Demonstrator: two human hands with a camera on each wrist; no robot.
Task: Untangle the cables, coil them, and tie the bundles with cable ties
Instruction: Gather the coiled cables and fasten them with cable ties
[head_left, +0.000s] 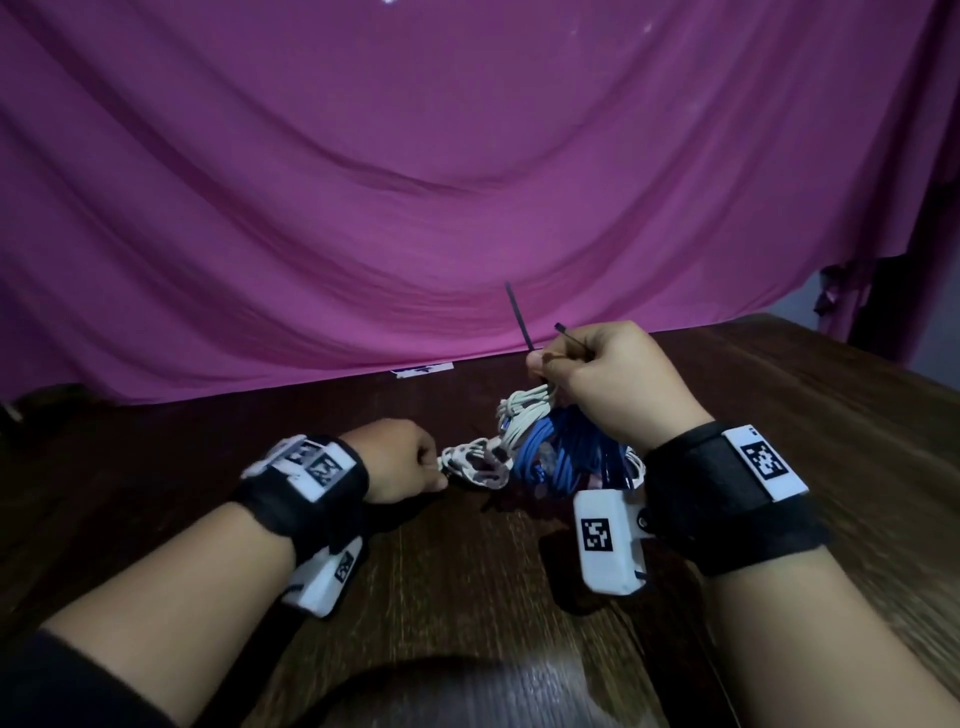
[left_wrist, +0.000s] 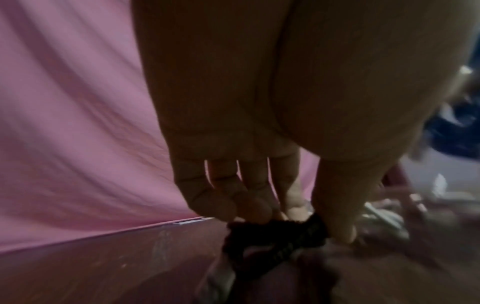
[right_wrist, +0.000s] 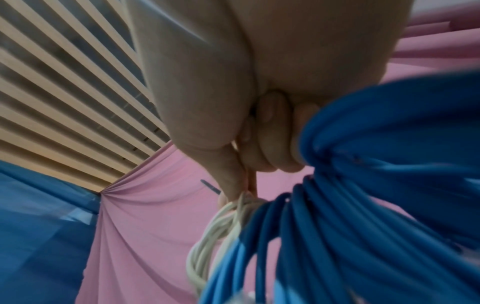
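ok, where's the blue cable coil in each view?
Head: blue cable coil right of centre, under the right hand.
Left wrist: only a blurred dark-blue patch at the right edge, probably it.
Right wrist: fills the lower right.
Shared landmark: pink curtain.

My left hand (head_left: 402, 460) sits low near the desk, fingers (left_wrist: 233, 197) curled down, pinching. My right hand (head_left: 602, 379) is raised farther off, closed in a fist, knuckles up. Both forearms reach forward, a black strap on each wrist.
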